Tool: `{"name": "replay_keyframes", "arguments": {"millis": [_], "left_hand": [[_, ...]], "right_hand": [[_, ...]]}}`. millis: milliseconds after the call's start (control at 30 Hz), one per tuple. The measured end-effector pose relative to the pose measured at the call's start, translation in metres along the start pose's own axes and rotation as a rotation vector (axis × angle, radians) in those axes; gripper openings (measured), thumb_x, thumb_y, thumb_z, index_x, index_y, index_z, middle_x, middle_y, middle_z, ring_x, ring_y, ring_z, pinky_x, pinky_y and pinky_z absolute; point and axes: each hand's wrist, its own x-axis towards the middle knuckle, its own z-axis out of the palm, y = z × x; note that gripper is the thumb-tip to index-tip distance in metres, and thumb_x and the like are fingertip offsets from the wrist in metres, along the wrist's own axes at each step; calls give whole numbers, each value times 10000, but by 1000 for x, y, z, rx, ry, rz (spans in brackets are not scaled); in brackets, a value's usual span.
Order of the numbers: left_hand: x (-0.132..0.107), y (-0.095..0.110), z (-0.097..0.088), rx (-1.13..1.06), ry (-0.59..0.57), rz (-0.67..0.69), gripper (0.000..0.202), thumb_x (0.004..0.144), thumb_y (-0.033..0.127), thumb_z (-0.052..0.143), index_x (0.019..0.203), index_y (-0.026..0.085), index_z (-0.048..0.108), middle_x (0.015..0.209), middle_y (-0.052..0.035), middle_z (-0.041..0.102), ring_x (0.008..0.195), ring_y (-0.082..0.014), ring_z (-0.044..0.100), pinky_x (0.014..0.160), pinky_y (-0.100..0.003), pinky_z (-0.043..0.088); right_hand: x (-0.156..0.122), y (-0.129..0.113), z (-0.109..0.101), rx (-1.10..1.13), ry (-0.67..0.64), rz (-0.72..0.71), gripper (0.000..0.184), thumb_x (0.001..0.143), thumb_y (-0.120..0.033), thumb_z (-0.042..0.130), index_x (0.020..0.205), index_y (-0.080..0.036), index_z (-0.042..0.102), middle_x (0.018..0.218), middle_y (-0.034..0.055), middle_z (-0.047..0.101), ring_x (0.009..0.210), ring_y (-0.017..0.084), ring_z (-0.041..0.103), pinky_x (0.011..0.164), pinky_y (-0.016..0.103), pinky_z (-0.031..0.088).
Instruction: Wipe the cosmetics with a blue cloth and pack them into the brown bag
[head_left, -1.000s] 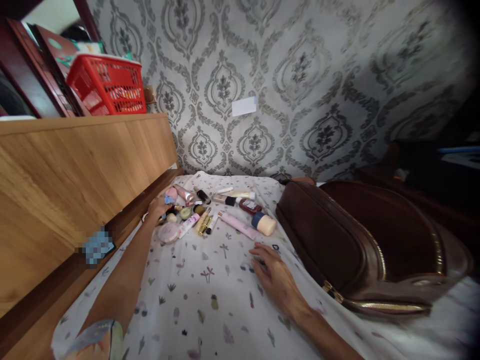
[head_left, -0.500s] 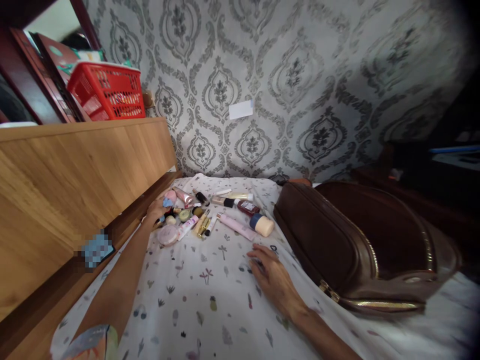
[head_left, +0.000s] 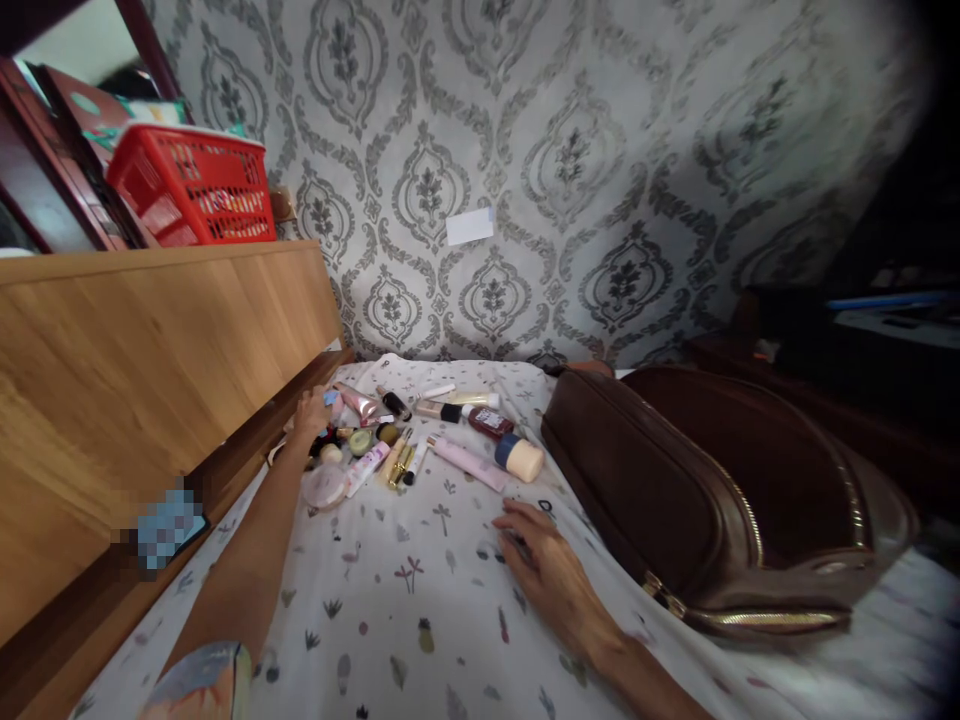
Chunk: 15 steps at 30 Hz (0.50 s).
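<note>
My left hand reaches to the far left edge of a spread of cosmetics, its fingers bent against a small pink and light blue item; what lies inside them is hidden. Close by are a pink tube, a round pale pink compact, a small green-lidded jar and a white-and-pink tube. On the sheet at right rests my right hand, fingers loosely apart and holding nothing. Just beyond it lie a long pink tube and a beige bottle with a navy band.
A brown leather bag with gold zips lies along the right side. The wooden headboard borders the left, with a blurred-out phone-like object on its ledge. A red basket stands on top. Patterned wallpaper closes the far end.
The view has turned slightly right, so everything sits further left. My left hand has shifted slightly around the pink and blue item. My right hand stays on the sheet.
</note>
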Motion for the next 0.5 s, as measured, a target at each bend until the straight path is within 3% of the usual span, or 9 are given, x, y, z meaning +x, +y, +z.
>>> {"name": "replay_keyframes", "arguments": {"millis": [133,333,500], "left_hand": [[16,1,11,24,-46,-26,411,954,392,617,1301,178,572,1296,-107,609,1117,-248,629,941,-473,544],[27,-3,19,55,-74,-92,514,880,501,620,1288,188,629,1337,-192,623,1192,-386,623,893,-421,512],[30,-7,19,61,-108,-93,544,845,525,631,1270,186,645,1323,-203,641,1176,-392,634,867,-429,513]], "right_hand": [[0,-2,-5,3,-59,20,258,907,-331,498,982,-236,725,1262,133,677,1144,305,663,918,475,578],[1,-5,-7,-6,-68,8,275,908,-346,491,977,-228,730,1253,136,679,1163,295,657,951,472,566],[2,-7,-7,-26,-60,11,252,899,-300,507,964,-225,738,1246,140,685,1144,306,668,944,472,572]]}}
